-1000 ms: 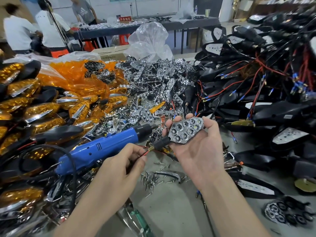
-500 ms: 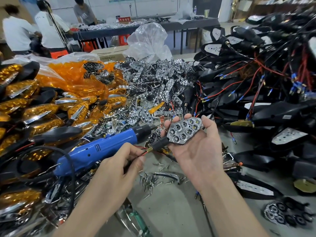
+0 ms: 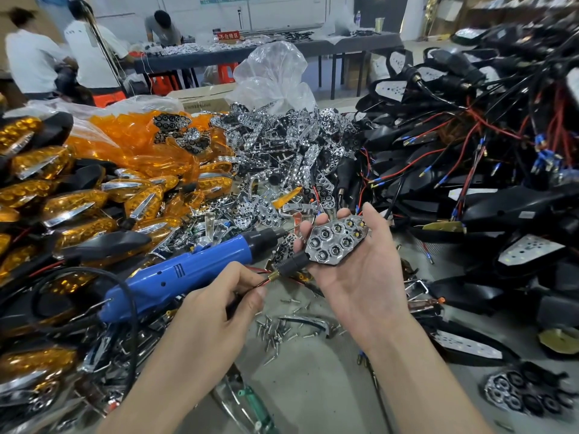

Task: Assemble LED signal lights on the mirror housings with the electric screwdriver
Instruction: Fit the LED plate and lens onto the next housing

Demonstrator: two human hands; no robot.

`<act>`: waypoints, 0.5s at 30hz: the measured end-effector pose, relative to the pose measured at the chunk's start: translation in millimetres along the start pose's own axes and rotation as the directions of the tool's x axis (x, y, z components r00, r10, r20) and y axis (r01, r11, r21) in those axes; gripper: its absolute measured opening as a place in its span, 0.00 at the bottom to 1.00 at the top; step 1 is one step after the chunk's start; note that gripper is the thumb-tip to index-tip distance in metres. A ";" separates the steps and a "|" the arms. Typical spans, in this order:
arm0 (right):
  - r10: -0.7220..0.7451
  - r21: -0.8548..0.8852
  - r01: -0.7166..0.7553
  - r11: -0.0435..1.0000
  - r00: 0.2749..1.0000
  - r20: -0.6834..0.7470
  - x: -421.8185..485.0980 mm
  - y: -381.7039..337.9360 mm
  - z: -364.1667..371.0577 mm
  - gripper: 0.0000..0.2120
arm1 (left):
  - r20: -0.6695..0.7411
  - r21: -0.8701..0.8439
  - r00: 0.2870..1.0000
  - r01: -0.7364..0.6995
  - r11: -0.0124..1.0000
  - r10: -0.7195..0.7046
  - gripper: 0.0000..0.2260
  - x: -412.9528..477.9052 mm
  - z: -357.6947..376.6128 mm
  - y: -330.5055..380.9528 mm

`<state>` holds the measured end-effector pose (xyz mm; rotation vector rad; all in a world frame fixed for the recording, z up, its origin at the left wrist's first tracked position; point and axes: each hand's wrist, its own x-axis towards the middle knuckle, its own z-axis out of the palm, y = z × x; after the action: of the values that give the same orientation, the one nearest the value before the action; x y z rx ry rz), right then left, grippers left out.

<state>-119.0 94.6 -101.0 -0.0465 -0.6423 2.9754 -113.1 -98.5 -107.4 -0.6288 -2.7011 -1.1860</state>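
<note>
Electric screwdriver [image 3: 188, 274] lies on the parts heap just behind the left hand, its long axis rising from lower left to upper right and its bit end toward the right hand. Left hand [image 3: 216, 308] pinches the wire [image 3: 263, 282] between thumb and forefinger. LED signal light [image 3: 336, 242] lies reflector face up, its stem pointing lower left. It is cradled in the upturned right hand [image 3: 363, 283], whose fingers curl round its far edge.

You are sitting in a small assembly workshop: amber lenses [image 3: 62, 198] are lying heaped at your left, chrome reflectors [image 3: 282, 151] farther off, wired black housings [image 3: 470, 151] at right, and other workers [image 3: 31, 57] are standing by a far desk [image 3: 313, 47].
</note>
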 end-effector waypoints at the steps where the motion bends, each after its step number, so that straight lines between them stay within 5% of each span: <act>1: 0.000 -0.001 0.000 1.000 1.000 0.001 -0.5 -0.2 0.6 0.10 | 0.001 0.001 1.000 0.002 1.000 -0.002 0.02 -0.1 0.4 -0.4; 7: -0.018 -0.016 0.018 1.000 1.000 -0.002 -1.8 1.3 2.4 0.05 | 0.004 -0.012 1.000 0.008 1.000 -0.008 0.02 -0.1 1.1 -2.1; 15: -0.047 -0.079 0.046 0.996 0.999 -0.019 -2.6 1.7 6.4 0.15 | 0.007 -0.036 1.000 -0.009 0.999 0.009 0.02 -1.1 0.4 -3.1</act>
<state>-116.9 90.2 -95.8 -0.0674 -0.7463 2.9004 -113.4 -100.5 -110.1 -0.6507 -2.6853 -1.2344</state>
